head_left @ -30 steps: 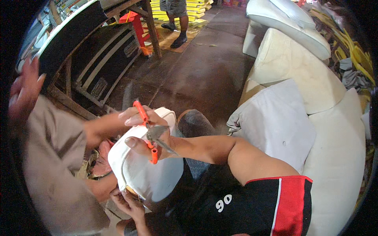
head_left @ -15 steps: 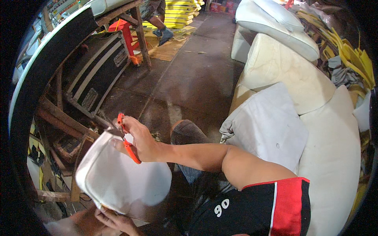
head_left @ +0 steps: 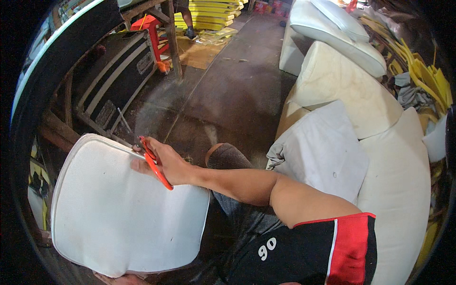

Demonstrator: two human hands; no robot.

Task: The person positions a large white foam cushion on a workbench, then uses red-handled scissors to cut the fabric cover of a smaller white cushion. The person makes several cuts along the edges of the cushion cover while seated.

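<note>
A white cushion (head_left: 128, 209) with a piped rim lies before me at the lower left, its broad face turned up. My right hand (head_left: 170, 164) holds scissors (head_left: 156, 172) with orange handles, the metal blades pointing away and up to the left. Its thumb and fingers also pinch the cushion's far right edge. Below the near edge, my left hand (head_left: 124, 279) supports the cushion from underneath. Most of that hand is hidden behind the cushion and cut off by the picture's lower rim.
Cream cushions (head_left: 346, 85) and a long white cushion (head_left: 396, 190) line the right, with grey-white fabric (head_left: 323, 147) on them. At left stand a wooden frame (head_left: 172, 42), a red stool (head_left: 151, 35) and a dark striped panel (head_left: 118, 78). Yellow foam (head_left: 211, 14) is stacked behind another person's leg (head_left: 187, 21).
The cushion has turned so that its broad face shows, spreading further left. My left hand has slipped mostly out of sight beneath it. The other person's leg has shifted at the back.
</note>
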